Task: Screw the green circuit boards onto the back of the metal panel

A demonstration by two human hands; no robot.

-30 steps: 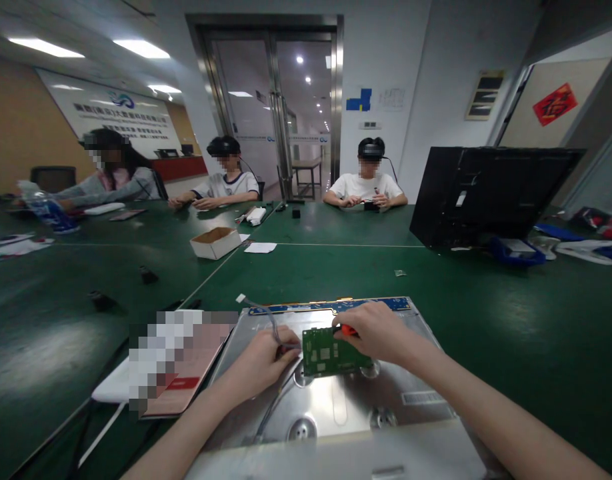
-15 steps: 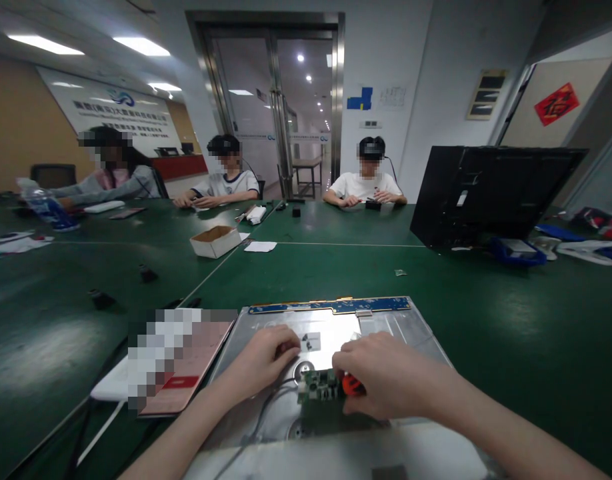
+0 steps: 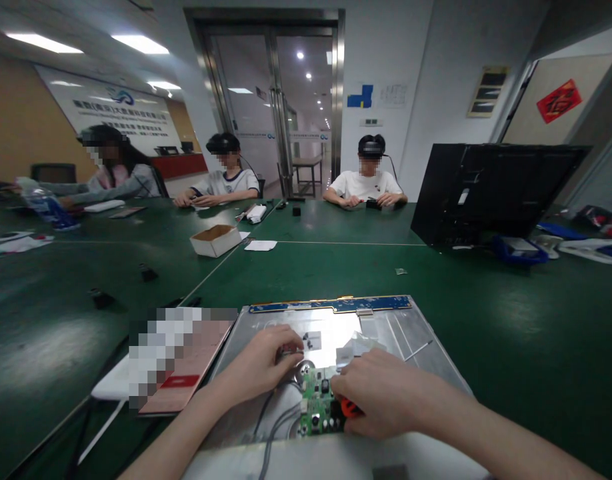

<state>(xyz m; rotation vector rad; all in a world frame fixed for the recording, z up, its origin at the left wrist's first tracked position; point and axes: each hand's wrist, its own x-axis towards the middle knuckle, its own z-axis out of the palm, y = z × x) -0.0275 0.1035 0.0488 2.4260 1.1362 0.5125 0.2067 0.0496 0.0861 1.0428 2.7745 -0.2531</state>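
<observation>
A flat metal-backed display panel (image 3: pixel 286 317) lies before me, with a blue circuit strip (image 3: pixel 371 304) along its far edge. On its near half is a green circuit board (image 3: pixel 317 399) with grey cables at its left side. My right hand (image 3: pixel 381 393) is closed round a screwdriver (image 3: pixel 419 350); its thin shaft points away to the right, and an orange-red part shows under the fingers. These fingers are at the board's right edge. My left hand (image 3: pixel 271 353) is curled with fingertips together, just left of the board; what they pinch, if anything, is hidden.
A pink folder (image 3: pixel 201 360) and a white item lie left of the panel. Further off are a small open box (image 3: pixel 216 241), a white paper (image 3: pixel 261 245) and a large black monitor (image 3: pixel 496 193). Several people sit across the green table (image 3: pixel 526 347).
The circuit board has tipped flatter, so more of its green face and cables show. My right hand has shifted slightly down and right, and the screwdriver's shaft has come into view. The left hand barely moved.
</observation>
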